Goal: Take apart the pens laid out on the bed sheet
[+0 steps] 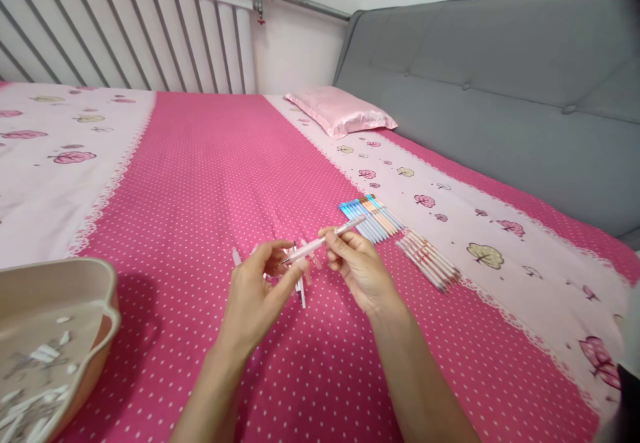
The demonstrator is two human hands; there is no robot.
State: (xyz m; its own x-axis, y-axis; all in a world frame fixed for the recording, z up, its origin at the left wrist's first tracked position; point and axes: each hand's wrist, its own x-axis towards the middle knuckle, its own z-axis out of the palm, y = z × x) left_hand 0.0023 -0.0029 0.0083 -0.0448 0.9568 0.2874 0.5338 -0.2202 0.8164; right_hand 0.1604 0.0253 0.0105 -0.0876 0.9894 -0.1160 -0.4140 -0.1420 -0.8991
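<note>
A pale pink pen (313, 246) slants across the middle, its pointed tip toward the left. My right hand (357, 263) pinches it near its upper right end between thumb and fingers. Around the tip end curves my left hand (260, 286), thumb and fingers apart; the thumb lies at the barrel's lower edge, and whether it touches cannot be told. Loose pink and white pen parts (301, 290) lie on the bedspread beneath, partly hidden by both hands. Right of them lie a row of blue and peach pens (367, 220) and a row of whitish pens with red markings (427, 260).
At lower left stands a beige basin (113, 316) with small white pieces (45, 353) in it. The pink dotted bedspread (215, 163) spreads underneath. A pink pillow (340, 110) rests farther back, beside a grey padded headboard (490, 76). A white radiator (125, 30) lines the wall.
</note>
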